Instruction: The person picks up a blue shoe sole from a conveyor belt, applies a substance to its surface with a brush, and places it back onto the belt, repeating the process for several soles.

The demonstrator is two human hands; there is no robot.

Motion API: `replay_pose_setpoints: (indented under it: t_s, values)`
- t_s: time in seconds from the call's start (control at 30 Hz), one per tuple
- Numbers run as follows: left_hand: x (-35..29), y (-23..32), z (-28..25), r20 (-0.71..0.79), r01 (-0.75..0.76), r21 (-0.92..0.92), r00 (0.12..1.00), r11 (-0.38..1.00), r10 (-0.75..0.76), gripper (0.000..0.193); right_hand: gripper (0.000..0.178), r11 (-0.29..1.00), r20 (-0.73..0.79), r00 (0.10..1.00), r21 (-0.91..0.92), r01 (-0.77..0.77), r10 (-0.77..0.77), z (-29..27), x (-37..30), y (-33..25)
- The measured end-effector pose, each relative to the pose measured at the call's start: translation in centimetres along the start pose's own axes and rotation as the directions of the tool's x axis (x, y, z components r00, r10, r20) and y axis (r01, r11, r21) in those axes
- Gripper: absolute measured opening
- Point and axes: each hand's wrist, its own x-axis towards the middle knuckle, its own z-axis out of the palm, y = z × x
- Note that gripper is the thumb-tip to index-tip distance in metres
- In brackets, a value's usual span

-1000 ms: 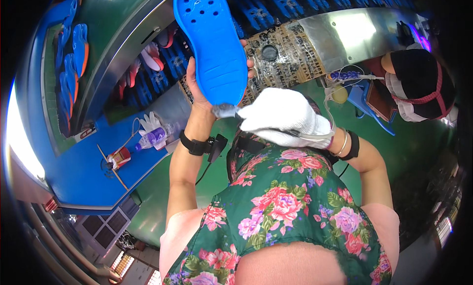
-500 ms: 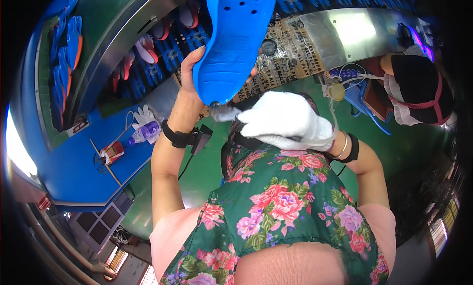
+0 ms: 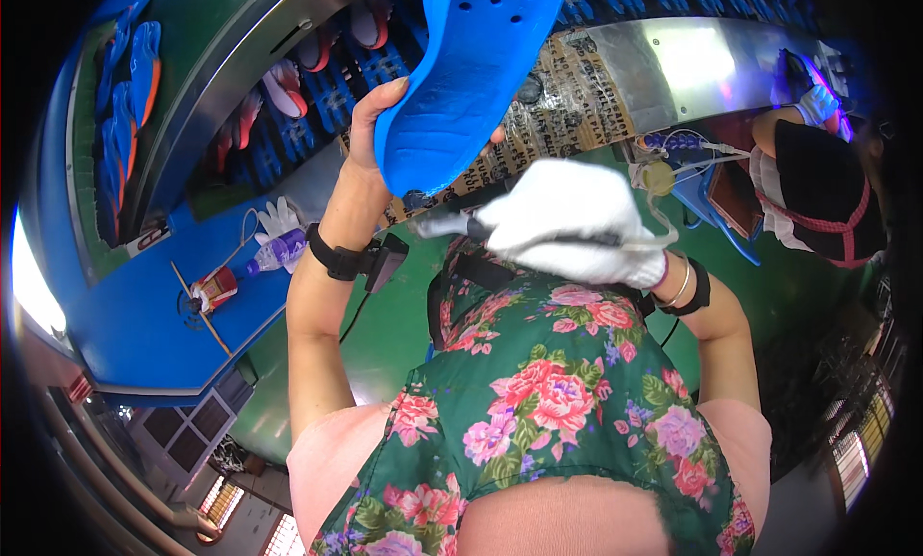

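The blue desk [image 3: 135,349] at the left carries a purple-labelled bottle [image 3: 281,252] lying on its side, with a white glove [image 3: 277,219] just beside it. Near the bottle's capped end lies a red container [image 3: 217,287], and a thin stick [image 3: 220,338] lies slantwise by it. Along the top, a metal ledge [image 3: 687,61] is partly covered by brown taped wrapping [image 3: 591,104]; a dark round spot [image 3: 530,89] shows there, whether piece or hole cannot be told
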Motion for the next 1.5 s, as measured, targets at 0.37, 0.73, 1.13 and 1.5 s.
replay_pose_setpoints:
  t_s: [0.37,0.73,1.13,1.5]
  values:
    - [1.1,-0.8,0.3,0.108,-0.06,-0.15,0.991,0.987,0.077,0.09,0.015,0.987,-0.246,0.958,-0.028,-0.159,0.148,1.6,0.3,0.9]
    - [-0.1,-5.2,0.0,-0.224,-0.133,-0.242,0.972,0.961,0.078,0.084,0.017,0.846,-0.157,0.969,-0.526,0.084,-0.193,-6.6,4.9,2.3]
    - [-1.9,-5.3,-1.5,-0.18,-0.213,-0.295,0.97,0.931,0.165,0.089,0.026,0.965,0.033,0.997,-0.252,0.071,-0.064,0.2,0.7,-0.2]
    - [-6.7,6.9,4.8,0.36,-0.562,0.119,0.793,0.819,0.492,0.123,0.017,0.679,-0.22,0.784,0.662,-0.318,0.581,-1.8,0.4,0.8]
